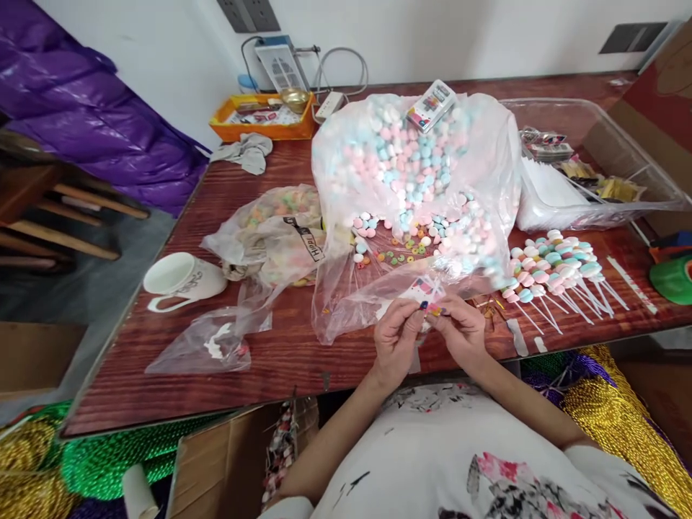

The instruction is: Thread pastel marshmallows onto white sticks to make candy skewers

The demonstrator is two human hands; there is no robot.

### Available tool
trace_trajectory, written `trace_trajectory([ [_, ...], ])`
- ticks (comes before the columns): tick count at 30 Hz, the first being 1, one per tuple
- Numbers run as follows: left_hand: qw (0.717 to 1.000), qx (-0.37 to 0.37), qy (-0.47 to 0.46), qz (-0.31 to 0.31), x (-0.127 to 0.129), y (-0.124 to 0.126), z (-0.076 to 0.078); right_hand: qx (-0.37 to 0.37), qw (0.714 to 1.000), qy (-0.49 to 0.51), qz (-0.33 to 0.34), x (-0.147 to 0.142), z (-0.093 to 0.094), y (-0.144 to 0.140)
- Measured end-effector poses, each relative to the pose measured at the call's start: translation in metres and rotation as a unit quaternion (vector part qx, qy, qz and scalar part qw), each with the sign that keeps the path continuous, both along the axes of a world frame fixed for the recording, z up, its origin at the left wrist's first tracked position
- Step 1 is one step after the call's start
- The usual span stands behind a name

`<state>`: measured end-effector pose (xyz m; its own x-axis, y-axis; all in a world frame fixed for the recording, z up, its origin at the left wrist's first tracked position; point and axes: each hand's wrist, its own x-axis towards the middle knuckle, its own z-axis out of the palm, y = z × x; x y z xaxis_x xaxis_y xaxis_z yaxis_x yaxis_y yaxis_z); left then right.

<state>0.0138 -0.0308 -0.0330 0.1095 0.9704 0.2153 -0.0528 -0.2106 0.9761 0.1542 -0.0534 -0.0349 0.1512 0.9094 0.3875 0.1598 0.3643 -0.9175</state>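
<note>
Reddish wood-grain covers the worktop, which stands against a white wall with purple sheeting off to one side. At its near edge both hands meet over a small packet with colourful print: the left hand and the right hand each pinch it from their own side, fingers narrow and closed on it, so the packet lies directly between them and just above the worktop; its long axis is too hidden to tell. Neither hand is nearer than the other. Just beyond the packet spreads a big clear bag of pastel pink, blue and white candies, some spilling toward the hands. To the right lie finished candy sticks, and to the left a white mug rests on its side.
</note>
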Motion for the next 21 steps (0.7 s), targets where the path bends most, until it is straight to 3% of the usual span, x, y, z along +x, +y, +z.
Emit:
trace_trajectory([
  [5, 0.997, -0.023, 0.037, -0.069, 0.008, -0.009, 0.001, 0.097, 0.992, -0.079, -0.019, 0.001, -0.002, 0.004],
  [9, 0.992, -0.079, 0.044, -0.093, 0.01, -0.015, 0.0, 0.115, 0.99, -0.062, -0.051, -0.002, -0.009, 0.005],
  [13, 0.981, -0.147, 0.047, -0.114, 0.003, -0.011, 0.001, 0.108, 0.986, -0.117, -0.056, -0.001, -0.014, 0.007],
  [18, 0.936, -0.26, 0.001, -0.237, -0.01, 0.004, 0.007, 0.017, 1.0, -0.021, 0.006, 0.003, -0.012, 0.016],
  [21, 0.903, -0.322, -0.036, -0.283, -0.015, 0.01, 0.01, 0.029, 0.998, -0.054, 0.025, 0.012, -0.004, 0.017],
])
